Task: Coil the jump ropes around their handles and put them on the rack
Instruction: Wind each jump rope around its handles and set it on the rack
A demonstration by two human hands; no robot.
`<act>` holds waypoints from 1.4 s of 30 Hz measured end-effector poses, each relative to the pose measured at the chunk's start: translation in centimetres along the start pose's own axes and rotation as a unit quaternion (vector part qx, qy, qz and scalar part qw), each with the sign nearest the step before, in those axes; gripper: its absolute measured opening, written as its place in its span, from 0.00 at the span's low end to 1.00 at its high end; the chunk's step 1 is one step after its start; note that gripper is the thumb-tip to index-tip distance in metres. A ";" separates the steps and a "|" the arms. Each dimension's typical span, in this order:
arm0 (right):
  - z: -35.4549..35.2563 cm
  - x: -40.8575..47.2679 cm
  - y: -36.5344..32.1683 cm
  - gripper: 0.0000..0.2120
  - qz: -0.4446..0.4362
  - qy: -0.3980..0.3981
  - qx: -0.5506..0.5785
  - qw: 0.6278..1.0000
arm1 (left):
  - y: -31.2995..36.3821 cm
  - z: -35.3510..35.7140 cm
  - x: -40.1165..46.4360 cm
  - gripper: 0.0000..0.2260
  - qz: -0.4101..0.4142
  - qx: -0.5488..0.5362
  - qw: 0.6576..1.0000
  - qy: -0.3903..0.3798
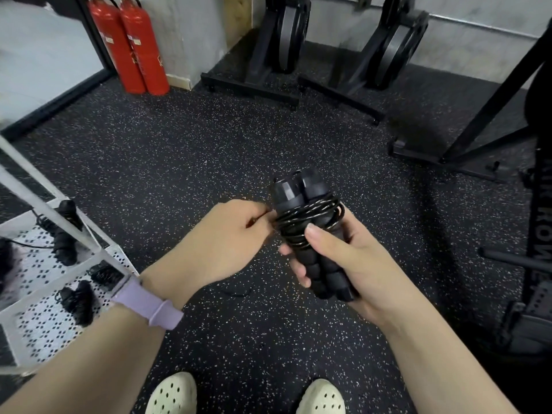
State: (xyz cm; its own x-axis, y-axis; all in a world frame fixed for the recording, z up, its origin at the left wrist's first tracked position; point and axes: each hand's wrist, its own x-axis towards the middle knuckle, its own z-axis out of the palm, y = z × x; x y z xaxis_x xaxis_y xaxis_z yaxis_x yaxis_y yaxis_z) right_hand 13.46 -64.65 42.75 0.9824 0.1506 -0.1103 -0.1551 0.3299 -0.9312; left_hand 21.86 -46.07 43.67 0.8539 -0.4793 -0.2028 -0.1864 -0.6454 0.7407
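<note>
The jump rope (307, 231) is held in mid-air over the speckled black floor (185, 162), in front of the person and above their two pale perforated shoes (173, 394). Its two black handles (313, 267) lie side by side, pressed together as one bundle. The long axis runs from lower right, near the person, up and away to the upper left, so the capped ends point away from the body and slightly left, while the ribbed grip ends point back toward the wrist. The black cord (310, 218) is wound in several turns around the upper half of the pair.

The right hand (343, 264) grips the lower half of the handles: its fingers curl around from beneath, and the thumb lies flat along the top, with its tip touching the lowest turns of cord. The forearm comes in from the lower right.

The left hand (221, 243) sits just to the left of the bundle, back of the hand up, knuckles toward the cord. Its fingers are curled and pinch a strand of cord at the left edge of the coils. A lilac wristband (149, 306) circles that wrist, and the forearm reaches in from the lower left.

At the left stands a white rack (98, 251) with perforated shelves, where other coiled black ropes (77, 303) lie, well apart from the hands. Two red fire extinguishers (131, 46) stand against the far wall.
</note>
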 end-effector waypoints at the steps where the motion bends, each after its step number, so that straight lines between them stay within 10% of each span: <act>1: 0.0 0.0 0.0 0.15 0.000 0.022 -0.012 1.000 | -0.3 0.1 0.1 0.23 -0.011 0.043 0.999 0.014; 7: -1.1 0.3 -0.4 0.15 -0.020 0.175 -0.097 0.980 | -1.0 -0.2 0.4 0.29 -0.058 0.149 0.983 0.087; 11: -1.7 0.5 0.3 0.17 -0.004 0.229 -0.216 0.949 | -0.5 0.0 0.0 0.26 0.100 0.164 0.973 0.129; 16: -1.5 0.6 1.5 0.21 0.042 0.197 -0.349 0.915 | -0.7 0.6 -0.2 0.24 0.252 0.229 0.934 0.111; 26: -0.5 0.5 1.8 0.30 0.075 0.076 -0.517 0.849 | -0.2 0.7 -0.3 0.20 0.257 0.314 0.910 0.084; 35: 0.0 -0.3 -0.1 0.23 0.146 -0.153 -0.400 0.892 | -0.6 -0.7 -0.4 0.29 0.087 0.050 0.992 -0.081; 42: 1.4 -1.1 -0.9 0.31 0.112 -0.138 -0.278 0.944 | 0.2 -1.6 -0.4 0.14 0.015 -0.287 0.924 -0.251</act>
State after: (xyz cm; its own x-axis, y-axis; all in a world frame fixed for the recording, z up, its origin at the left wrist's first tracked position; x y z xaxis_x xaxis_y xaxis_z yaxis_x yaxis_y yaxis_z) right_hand 12.40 -63.82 44.22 0.8552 0.4200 -0.3037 -0.2027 -0.2683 -0.9418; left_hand 22.23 -45.06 44.94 0.4933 -0.8002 -0.3412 0.2047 -0.2744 0.9396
